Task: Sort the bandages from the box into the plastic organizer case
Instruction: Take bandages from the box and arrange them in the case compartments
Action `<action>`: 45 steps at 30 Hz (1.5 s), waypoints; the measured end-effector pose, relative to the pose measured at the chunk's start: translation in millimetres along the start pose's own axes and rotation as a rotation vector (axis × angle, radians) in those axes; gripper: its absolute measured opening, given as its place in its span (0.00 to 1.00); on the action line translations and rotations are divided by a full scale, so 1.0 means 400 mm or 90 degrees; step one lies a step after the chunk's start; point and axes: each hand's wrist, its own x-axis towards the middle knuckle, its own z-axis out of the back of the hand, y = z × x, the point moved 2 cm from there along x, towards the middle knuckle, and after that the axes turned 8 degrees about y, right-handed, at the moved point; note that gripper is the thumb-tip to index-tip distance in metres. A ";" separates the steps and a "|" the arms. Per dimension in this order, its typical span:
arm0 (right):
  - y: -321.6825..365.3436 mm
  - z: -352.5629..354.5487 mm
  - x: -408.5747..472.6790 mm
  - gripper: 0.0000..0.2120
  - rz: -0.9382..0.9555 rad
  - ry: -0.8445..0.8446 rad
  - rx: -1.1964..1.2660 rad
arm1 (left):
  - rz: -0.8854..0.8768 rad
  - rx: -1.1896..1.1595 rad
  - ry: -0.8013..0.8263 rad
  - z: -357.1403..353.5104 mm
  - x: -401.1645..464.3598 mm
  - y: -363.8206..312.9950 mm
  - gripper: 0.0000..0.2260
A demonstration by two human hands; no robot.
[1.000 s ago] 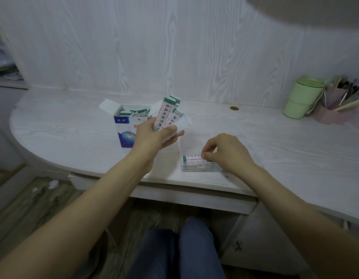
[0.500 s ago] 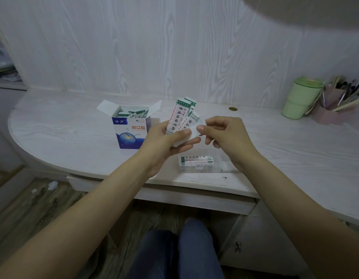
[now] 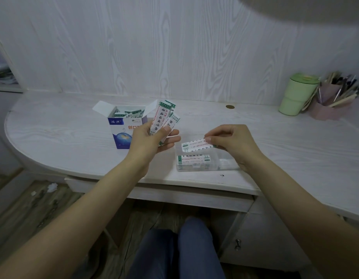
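An open blue-and-white bandage box [image 3: 122, 127] stands on the desk with several wrapped bandages inside. My left hand [image 3: 152, 140] grips a fan of bandages [image 3: 164, 117] upright, just right of the box. My right hand [image 3: 233, 143] pinches a single bandage [image 3: 194, 145] and holds it flat above the clear plastic organizer case [image 3: 224, 164]. In the case's left part lie stacked bandages [image 3: 194, 160]; the right part looks bare.
A white wooden desk [image 3: 53, 135] with a rounded left end carries a green lidded cup [image 3: 297, 93] and a pink pen holder [image 3: 331, 105] at the far right. A small brass disc [image 3: 230, 106] sits near the wall. My knees are under the desk.
My right hand went from the case up to the fan in my left hand, took one bandage, and now carries it down over the case. The left hand stayed roughly in place.
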 end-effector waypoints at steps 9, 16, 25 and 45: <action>-0.017 -0.043 0.003 0.05 0.013 0.011 -0.267 | -0.009 0.016 -0.006 -0.004 0.005 0.009 0.06; -0.018 -0.063 -0.004 0.02 0.053 0.048 -0.437 | -0.009 0.019 -0.006 -0.005 0.004 0.011 0.07; -0.013 -0.060 0.001 0.03 0.096 0.047 -0.453 | 0.008 0.000 0.025 -0.019 -0.002 0.002 0.06; -0.002 -0.012 -0.004 0.05 0.021 -0.008 -0.083 | 0.007 -0.073 -0.031 -0.004 -0.011 -0.008 0.05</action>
